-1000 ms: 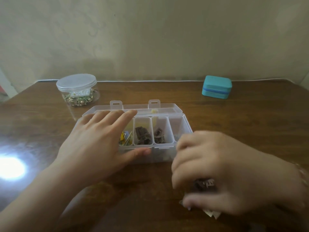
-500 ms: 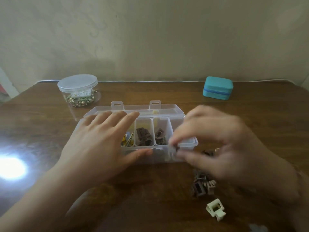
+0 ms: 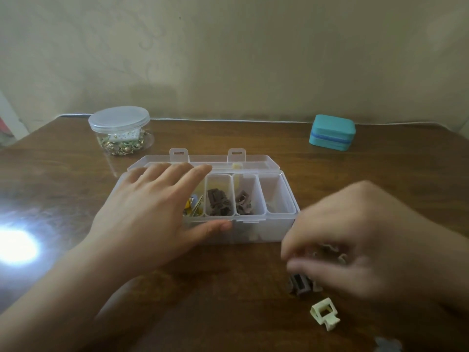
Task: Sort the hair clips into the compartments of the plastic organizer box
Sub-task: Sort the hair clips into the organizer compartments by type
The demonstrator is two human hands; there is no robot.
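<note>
At frame centre the open organizer box already has dark clips in two middle compartments and coloured ones further left. The left hand rests flat on it, fingers straight. Lower right, the blurred right hand curls over loose clips; its grasp is unclear. A brown clip and cream clip remain unsorted.

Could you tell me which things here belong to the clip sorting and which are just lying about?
Part of the job:
organizer box
cream clip
dark clip
left hand, resting on the box
right hand, blurred over the loose clips

Lying about:
lidded round jar
teal case
</note>
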